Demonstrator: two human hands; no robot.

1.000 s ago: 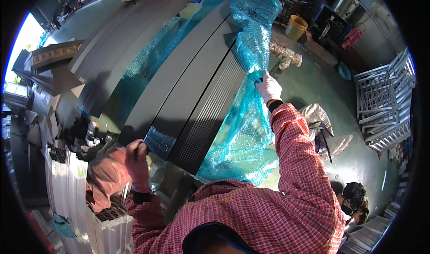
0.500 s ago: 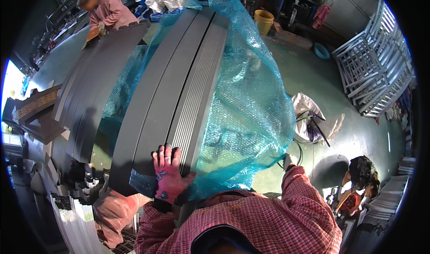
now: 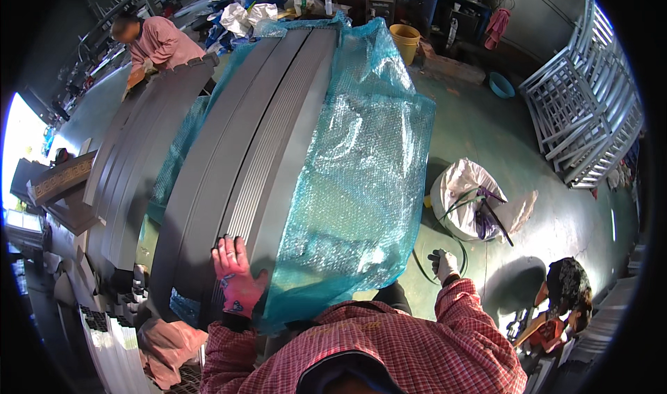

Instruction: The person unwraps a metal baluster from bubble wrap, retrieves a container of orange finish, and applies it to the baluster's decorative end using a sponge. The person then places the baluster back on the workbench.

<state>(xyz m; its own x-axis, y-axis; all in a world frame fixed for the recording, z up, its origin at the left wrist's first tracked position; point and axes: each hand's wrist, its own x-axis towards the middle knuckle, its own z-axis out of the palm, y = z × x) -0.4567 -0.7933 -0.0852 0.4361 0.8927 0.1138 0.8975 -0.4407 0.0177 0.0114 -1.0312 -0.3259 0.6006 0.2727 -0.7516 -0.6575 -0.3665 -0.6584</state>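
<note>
Long dark-grey profiles (image 3: pixel 201 165), one with a ribbed strip, lie side by side and run away from me. On their near end rests my left hand (image 3: pixel 238 277) in a pink glove, flat with its fingers stretched out. Blue-green bubble wrap (image 3: pixel 365 178) hangs over their right side and also shows along their left side. My right hand (image 3: pixel 445 264), in a pale glove with dark fingertips, is apart from the wrap's lower right edge. Its fingers are loosely bent and apart, with nothing visible in them.
A second stack of grey profiles (image 3: pixel 132 165) stands left, with a co-worker (image 3: pixel 167 43) bent over its far end. Right of the wrap are a white sack (image 3: pixel 462 185) with dark straps and a metal frame stack (image 3: pixel 583 109). A yellow bucket (image 3: pixel 404 43) stands farther back.
The bubble wrap has dropped flatter over the right side, and my right hand has come off its edge. My left hand, still on the profiles, appears farther left as the view shifted.
</note>
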